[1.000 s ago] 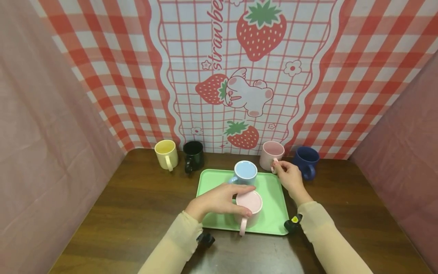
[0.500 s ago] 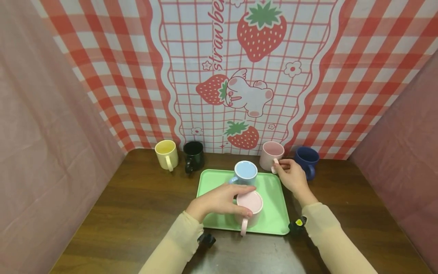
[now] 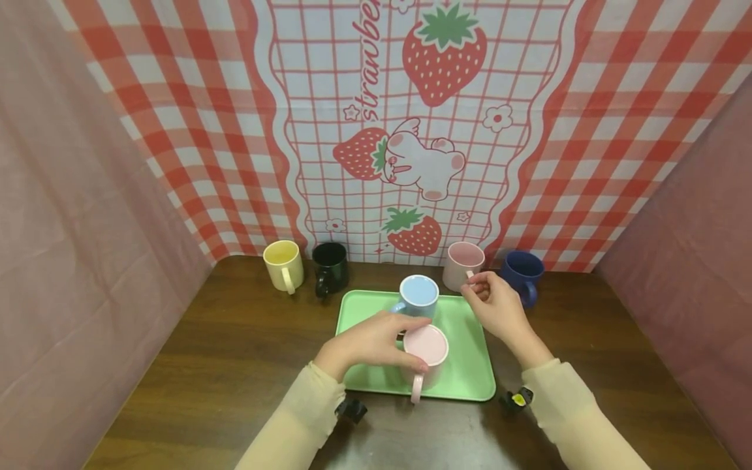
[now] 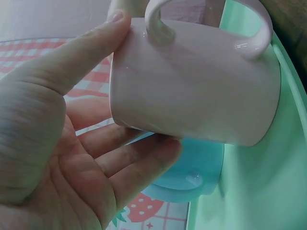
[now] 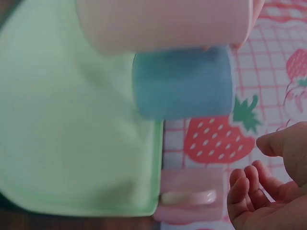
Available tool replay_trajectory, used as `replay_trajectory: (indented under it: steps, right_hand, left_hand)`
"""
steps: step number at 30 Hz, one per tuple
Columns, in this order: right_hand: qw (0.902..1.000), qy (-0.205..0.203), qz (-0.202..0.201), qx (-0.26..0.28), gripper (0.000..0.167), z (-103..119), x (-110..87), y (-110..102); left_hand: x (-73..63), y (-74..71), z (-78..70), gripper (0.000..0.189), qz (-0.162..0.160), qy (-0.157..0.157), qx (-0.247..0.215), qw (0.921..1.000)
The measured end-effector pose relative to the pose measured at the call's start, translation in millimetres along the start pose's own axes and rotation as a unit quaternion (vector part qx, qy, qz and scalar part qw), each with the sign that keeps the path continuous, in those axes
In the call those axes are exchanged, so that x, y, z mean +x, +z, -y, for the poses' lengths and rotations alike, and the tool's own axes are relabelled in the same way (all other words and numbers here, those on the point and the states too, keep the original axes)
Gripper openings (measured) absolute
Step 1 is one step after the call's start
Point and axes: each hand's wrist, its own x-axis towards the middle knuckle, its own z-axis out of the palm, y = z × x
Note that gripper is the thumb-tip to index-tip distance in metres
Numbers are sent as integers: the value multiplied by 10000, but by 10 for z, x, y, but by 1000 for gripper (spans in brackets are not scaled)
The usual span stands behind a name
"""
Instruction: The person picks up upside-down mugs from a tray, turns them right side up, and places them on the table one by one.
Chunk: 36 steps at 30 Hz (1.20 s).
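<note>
An upside-down pink mug (image 3: 427, 346) stands at the front of the green tray (image 3: 467, 365). My left hand (image 3: 373, 341) holds it from the left, thumb on the near side and fingers on the far side, as the left wrist view of the pink mug (image 4: 192, 86) shows. Behind it on the tray is an upside-down light blue mug (image 3: 420, 292). An upright dusty-pink mug (image 3: 459, 273) stands behind the tray's back right corner. My right hand (image 3: 499, 307) is beside its handle; in the right wrist view the loosely curled fingers (image 5: 238, 191) are apart from that handle (image 5: 189, 197).
A navy mug (image 3: 523, 269) stands upright just beyond my right hand. At the back left are an upright yellow mug (image 3: 282, 269) and a black mug (image 3: 330, 269). Behind the wooden table (image 3: 235, 365) hangs a red checked strawberry cloth (image 3: 411, 163).
My right fingers have come off the upright pink mug's handle, and the hand has drawn slightly back towards me. The left hand stays on the upside-down pink mug.
</note>
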Motion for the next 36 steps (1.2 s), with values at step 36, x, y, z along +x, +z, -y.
replay_trajectory:
  steps: [36]
  right_hand:
    - [9907, -1113, 450, 643, 14, 306, -1051, 45]
  left_hand:
    - [36, 38, 2, 70, -502, -162, 218, 9984]
